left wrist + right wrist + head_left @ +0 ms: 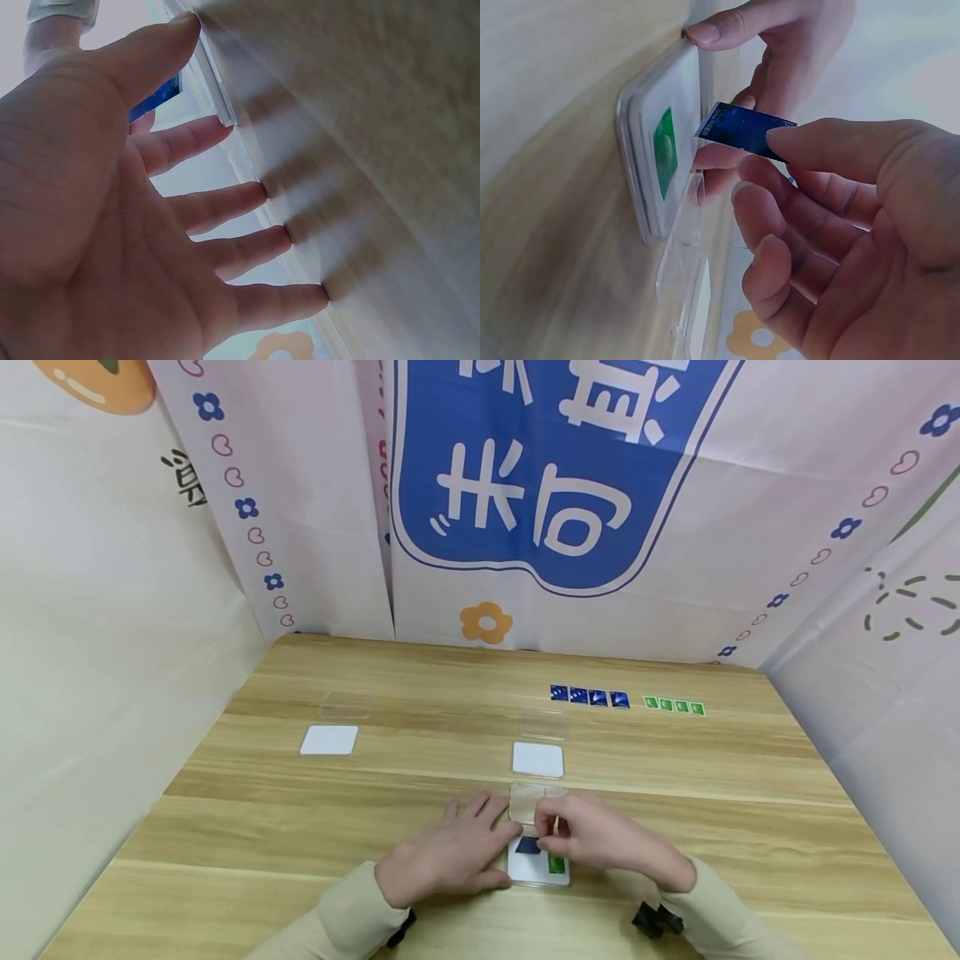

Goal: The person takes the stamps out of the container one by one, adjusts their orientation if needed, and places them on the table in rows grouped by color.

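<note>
A dark blue stamp (739,129) with notched edges is pinched between thumb and fingers of my right hand (600,833). It hangs tilted just above a white card (523,870) in a clear plastic case (634,142) near the table's front. One green stamp (665,154) lies flat on this card, toward its right side in the head view. My left hand (453,852) spreads its straight fingers at the left of the case. Its thumb and index fingertip touch the case edge, while the other fingertips rest on the table.
A clear lid (525,803) lies just beyond the case. Farther back are another white card (537,760), a clear lid (544,724), and a white card (330,740) with a lid (346,705) at left. Several blue stamps (597,697) and green stamps (673,706) line the back right.
</note>
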Demonstrator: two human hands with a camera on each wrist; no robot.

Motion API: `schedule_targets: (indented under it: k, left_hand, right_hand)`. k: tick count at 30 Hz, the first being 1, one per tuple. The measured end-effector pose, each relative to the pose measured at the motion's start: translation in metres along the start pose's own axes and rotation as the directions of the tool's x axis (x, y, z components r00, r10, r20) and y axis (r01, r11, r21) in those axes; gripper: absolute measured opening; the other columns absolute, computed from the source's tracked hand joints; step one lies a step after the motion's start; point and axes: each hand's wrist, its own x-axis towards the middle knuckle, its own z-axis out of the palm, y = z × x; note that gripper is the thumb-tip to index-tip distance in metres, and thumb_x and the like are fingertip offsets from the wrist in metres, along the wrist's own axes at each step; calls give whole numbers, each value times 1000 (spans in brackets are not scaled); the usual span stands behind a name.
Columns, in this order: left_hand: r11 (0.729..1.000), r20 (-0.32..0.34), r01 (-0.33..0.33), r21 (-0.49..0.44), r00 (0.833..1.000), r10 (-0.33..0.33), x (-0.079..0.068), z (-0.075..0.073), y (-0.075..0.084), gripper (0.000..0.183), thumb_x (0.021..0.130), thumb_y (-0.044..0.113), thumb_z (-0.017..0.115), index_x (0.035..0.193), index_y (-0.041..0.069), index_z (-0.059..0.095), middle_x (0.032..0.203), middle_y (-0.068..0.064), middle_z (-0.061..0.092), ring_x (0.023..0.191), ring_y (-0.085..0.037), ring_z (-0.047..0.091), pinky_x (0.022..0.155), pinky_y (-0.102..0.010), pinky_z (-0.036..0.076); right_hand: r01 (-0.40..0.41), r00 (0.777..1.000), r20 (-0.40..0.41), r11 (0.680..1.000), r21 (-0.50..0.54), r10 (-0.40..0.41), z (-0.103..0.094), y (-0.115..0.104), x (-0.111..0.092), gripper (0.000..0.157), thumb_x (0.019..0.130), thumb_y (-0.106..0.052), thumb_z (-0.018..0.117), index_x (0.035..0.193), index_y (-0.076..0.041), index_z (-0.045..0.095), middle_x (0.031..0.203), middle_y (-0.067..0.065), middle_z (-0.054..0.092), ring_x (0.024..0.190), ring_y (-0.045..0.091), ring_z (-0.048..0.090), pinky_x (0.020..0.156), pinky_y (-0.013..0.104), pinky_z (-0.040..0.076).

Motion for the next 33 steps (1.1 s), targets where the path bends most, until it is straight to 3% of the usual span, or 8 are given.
schedule_targets:
  k: [9,33]
  left_hand:
    - [1000,5,1,-5,1000,-1,0,0,1,57,90,55,62,138,29,46,156,-11,34,143,-42,33,105,-68,36]
    - [1000,-9,-14,14,1000,15,0,0,-1,62,90,55,61,142,25,45,156,-13,34,143,-42,33,104,-68,37]
  right_hand:
    - [-19,1000,-11,999,40,19,-7,4,-3,16,88,-12,69,82,-20,58,74,-12,58,66,0,51,58,18,47]
    - [-43,997,-65,999,22,45,-17,10,2,14,88,-11,69,82,-20,59,75,-11,60,67,2,54,58,20,49]
